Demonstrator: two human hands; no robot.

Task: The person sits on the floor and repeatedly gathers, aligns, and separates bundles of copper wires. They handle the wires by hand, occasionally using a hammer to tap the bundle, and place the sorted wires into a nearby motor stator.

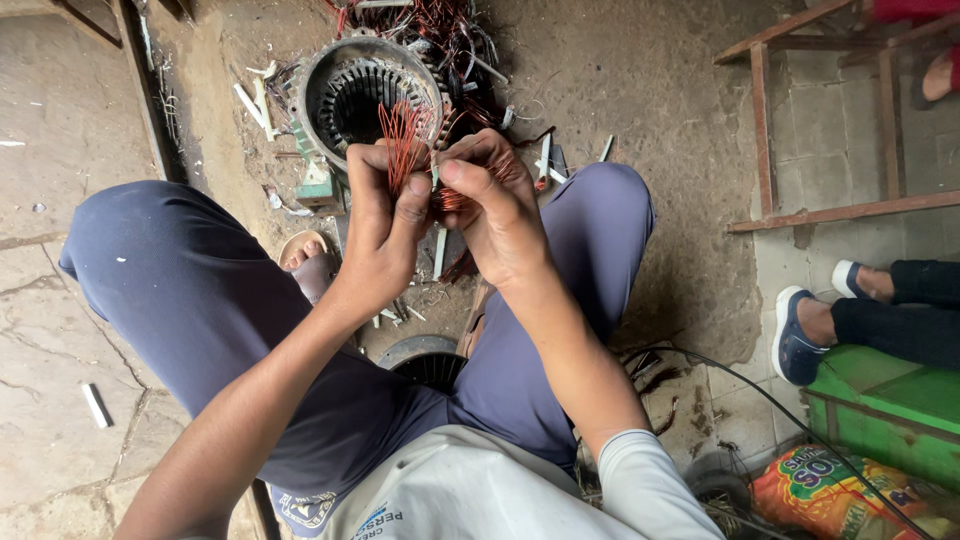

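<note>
Copper wire bundle (pixel 405 140) pinched in left hand (pixel 385 225), strands fanning upward. Right hand (pixel 495 205) closed on same bundle, just beside. Motor stator (pixel 368 90) beyond.

I saw my knees (pixel 190 290) hemming the space on both sides. Ahead, the stator housing (pixel 365 95) and tangled wire scrap (pixel 440 35) blocked the floor; bare concrete (pixel 60 150) lay open left.
</note>
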